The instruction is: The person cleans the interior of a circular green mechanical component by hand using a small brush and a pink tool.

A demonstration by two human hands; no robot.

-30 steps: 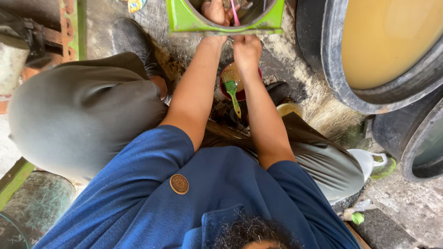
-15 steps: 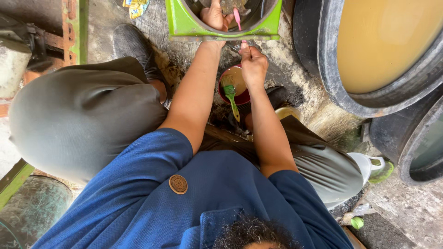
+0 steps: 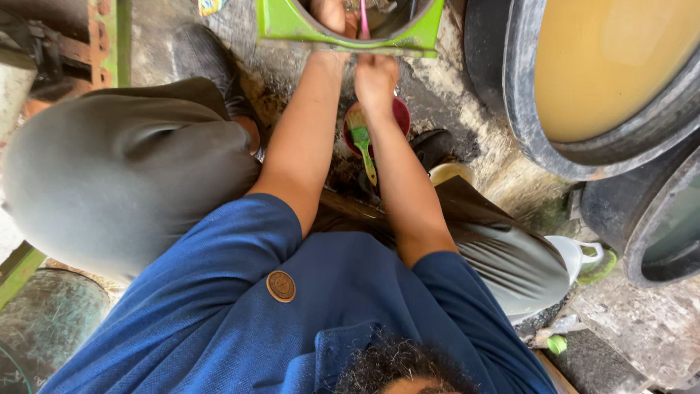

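While the left hand [image 3: 329, 13] rests inside the green-rimmed container [image 3: 281, 22], the right hand [image 3: 375, 76] grips a pink stick [image 3: 362, 16]

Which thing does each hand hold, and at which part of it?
The right hand grips a thin pink stick at its lower end. The left hand reaches inside the green-rimmed container; its hold cannot be told.

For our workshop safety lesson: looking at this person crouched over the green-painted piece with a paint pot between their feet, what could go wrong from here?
1. The green-tipped brush lies loose across the red paint pot, right under the right hand; a bump of the forearm could tip it out or smear paint on skin.
2. The large tub of yellowish liquid stands close beside the right elbow; a sudden move might knock it or splash.
3. The left hand reaches inside the green piece, where wet paint may mark it.
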